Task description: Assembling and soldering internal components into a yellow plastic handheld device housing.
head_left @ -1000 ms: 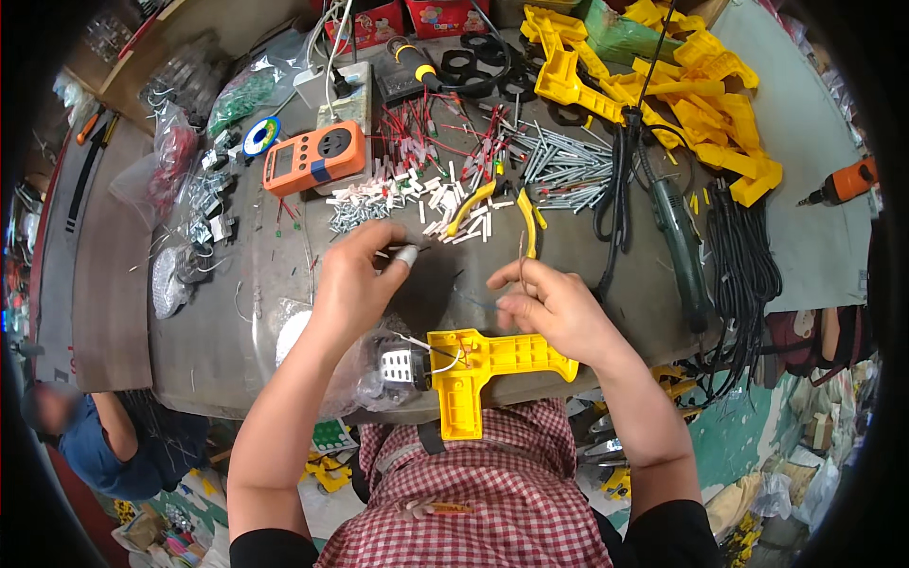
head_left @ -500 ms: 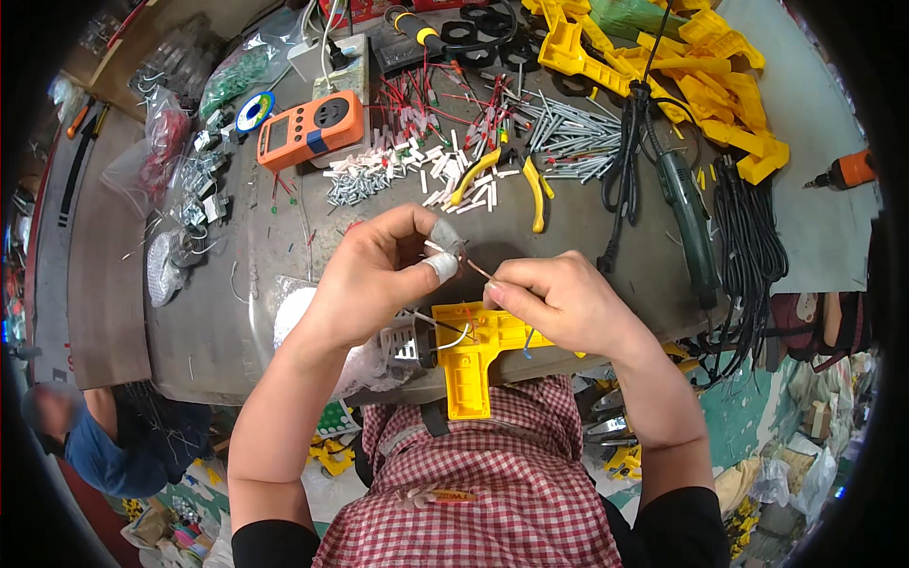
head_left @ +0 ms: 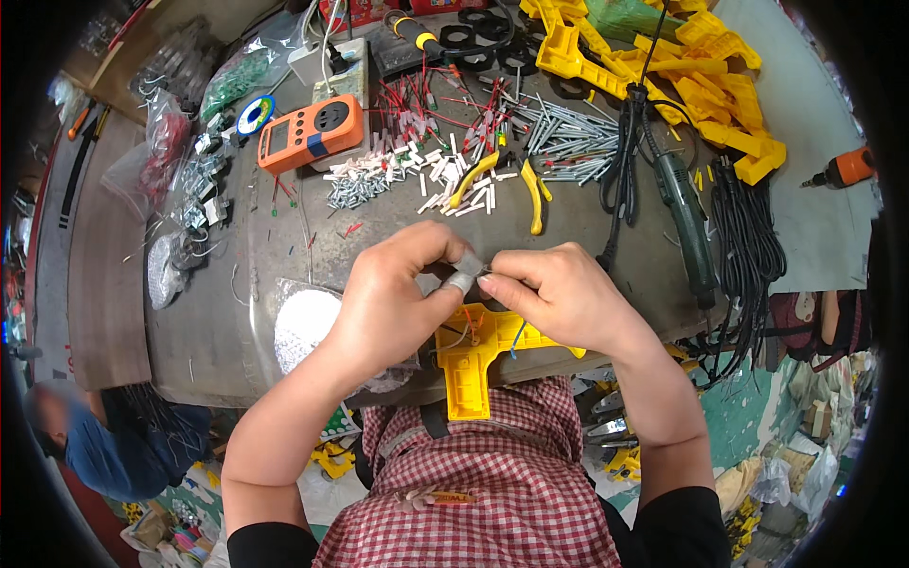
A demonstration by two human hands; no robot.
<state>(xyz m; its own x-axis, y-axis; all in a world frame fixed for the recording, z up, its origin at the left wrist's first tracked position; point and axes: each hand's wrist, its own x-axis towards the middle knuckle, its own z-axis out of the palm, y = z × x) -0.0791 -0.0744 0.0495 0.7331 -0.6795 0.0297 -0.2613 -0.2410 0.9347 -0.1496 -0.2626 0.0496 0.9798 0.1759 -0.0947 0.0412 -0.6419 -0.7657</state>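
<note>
My left hand [head_left: 402,289], with grey-white tape round its thumb and forefinger, is closed in a pinch just above the table. My right hand [head_left: 559,295] is pinching a thin wire [head_left: 487,272], its fingertips almost meeting the left ones. What sits between the left fingertips is mostly hidden. Below both hands a yellow plastic housing half [head_left: 467,374] lies at the table's near edge, with thin white, orange and blue wires [head_left: 518,338] in and around it. A clear bag of white material [head_left: 308,327] rests beside my left forearm.
Beyond my hands lie yellow-handled pliers [head_left: 535,197], white tubes [head_left: 464,180], long metal pins [head_left: 573,137] and an orange meter [head_left: 311,133]. A green soldering iron or similar tool [head_left: 686,227] and black cables [head_left: 748,237] are at right, yellow housings [head_left: 720,85] far right. A person [head_left: 123,440] is at left.
My left hand has moved right and slightly nearer, bringing its fingertips against the right hand's. The wire between them shows far less. My right hand has hardly moved.
</note>
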